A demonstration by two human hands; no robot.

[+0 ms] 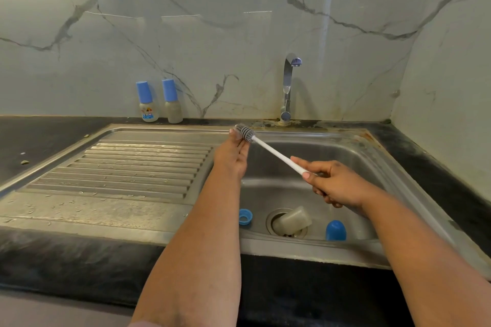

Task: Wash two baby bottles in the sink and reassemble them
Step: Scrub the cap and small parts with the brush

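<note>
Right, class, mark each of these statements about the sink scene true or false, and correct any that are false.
1. The right hand grips the white handle of the bottle brush. True.
2. Water is running from the tap. False: no stream shows below the spout.
3. Two capped bottles stand on the counter against the wall. True.
4. The bottle body lies on the draining board. False: it lies tilted over the drain in the basin.
5. The left hand touches the brush's grey bristle head. True.
6. The blue cap sits on the counter. False: it is inside the basin, right of the drain.
</note>
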